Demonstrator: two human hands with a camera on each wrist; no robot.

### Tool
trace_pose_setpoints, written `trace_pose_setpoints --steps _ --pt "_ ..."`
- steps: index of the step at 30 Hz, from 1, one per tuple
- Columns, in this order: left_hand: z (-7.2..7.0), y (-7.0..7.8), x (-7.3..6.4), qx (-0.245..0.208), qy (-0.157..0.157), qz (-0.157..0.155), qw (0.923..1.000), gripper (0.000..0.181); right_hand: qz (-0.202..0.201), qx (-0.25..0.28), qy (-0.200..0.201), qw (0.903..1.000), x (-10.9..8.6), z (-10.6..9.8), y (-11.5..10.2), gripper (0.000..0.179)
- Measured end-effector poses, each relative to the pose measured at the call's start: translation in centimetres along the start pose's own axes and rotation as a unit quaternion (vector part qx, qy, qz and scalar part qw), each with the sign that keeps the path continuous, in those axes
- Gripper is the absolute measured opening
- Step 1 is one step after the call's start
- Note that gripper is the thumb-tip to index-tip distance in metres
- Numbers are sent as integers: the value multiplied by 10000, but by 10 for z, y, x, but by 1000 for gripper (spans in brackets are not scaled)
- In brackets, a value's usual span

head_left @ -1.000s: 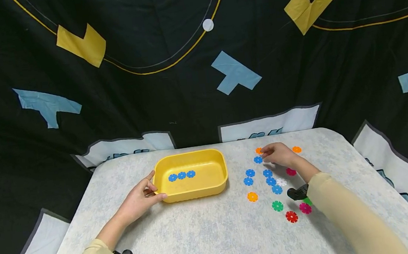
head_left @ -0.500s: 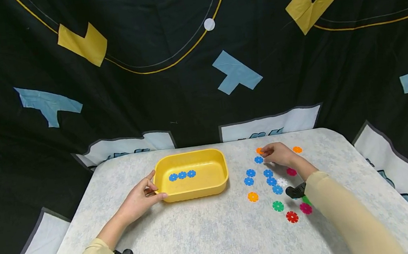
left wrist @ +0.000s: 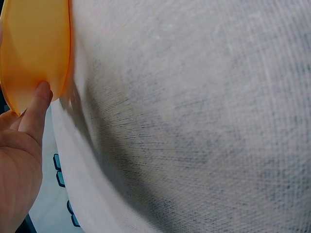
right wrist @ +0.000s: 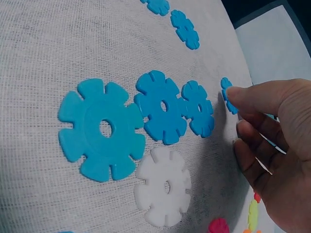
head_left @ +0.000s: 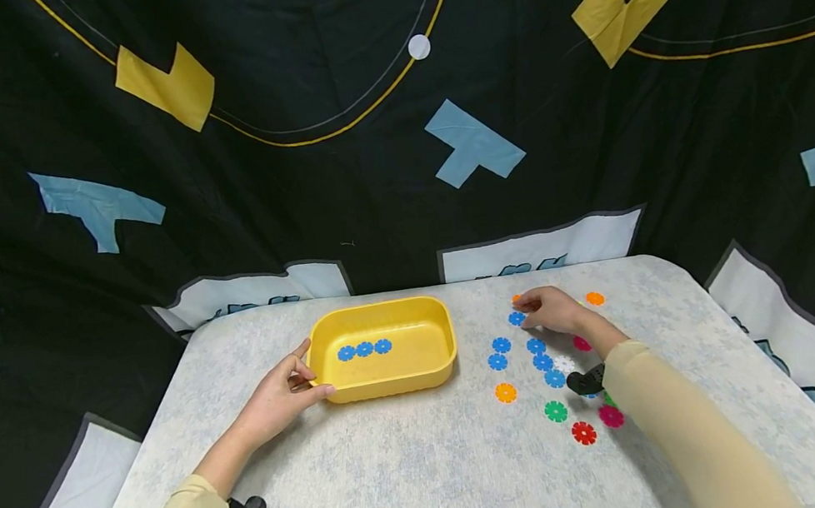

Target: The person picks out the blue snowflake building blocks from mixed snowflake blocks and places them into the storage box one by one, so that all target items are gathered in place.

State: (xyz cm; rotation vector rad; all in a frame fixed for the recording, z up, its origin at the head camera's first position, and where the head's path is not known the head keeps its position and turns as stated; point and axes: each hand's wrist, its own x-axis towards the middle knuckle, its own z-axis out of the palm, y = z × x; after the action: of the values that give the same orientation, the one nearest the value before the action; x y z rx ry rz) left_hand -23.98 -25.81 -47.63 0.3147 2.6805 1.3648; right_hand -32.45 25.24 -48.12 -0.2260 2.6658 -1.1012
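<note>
My left hand (head_left: pixel 284 398) grips the left end of a yellow plastic basin (head_left: pixel 392 387), its thumb at the front corner and its fingers along the side. Inside the basin lie three blue notched snowflake discs (head_left: pixel 365 349) in a row. On the right of the table, my right hand (head_left: pixel 553 310) is held low with curved fingers parted from the thumb. Its fingertips are right at a blue snowflake disc (head_left: pixel 516 319); in the right wrist view the thumb (right wrist: pixel 240 98) overlaps that disc. Just beyond, an orange disc (head_left: pixel 516 299) is mostly covered by the hand.
More blue discs (head_left: pixel 542 362) lie nearer me, beside a white disc (right wrist: pixel 164 187). Around them are an orange disc (head_left: pixel 505 393), a green disc (head_left: pixel 555 411), a red disc (head_left: pixel 583 433) and pink ones. A black curtain (head_left: pixel 342 211) hangs behind the pale table (head_left: pixel 402 472).
My right hand has shifted slightly left, from beside the orange disc to right at the blue disc, and covers more of the orange one. The left hand and basin have stayed put.
</note>
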Motion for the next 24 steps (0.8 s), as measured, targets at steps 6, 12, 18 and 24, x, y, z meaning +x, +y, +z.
trace_pose_setpoints --steps 6,12,18,24 --pt "0 0 0 -25 -38 55 10000 55 -45 -49 -48 10000 2 1 3 41" --pt "-1 1 -1 -59 -40 51 10000 53 -10 -64 -102 9999 2 1 2 41" --pt "-1 1 0 -70 -47 -4 10000 54 -43 -97 -77 9999 4 2 3 40" --pt "-1 0 -1 -123 -68 -45 9999 57 -125 -125 -58 9998 4 2 4 39"
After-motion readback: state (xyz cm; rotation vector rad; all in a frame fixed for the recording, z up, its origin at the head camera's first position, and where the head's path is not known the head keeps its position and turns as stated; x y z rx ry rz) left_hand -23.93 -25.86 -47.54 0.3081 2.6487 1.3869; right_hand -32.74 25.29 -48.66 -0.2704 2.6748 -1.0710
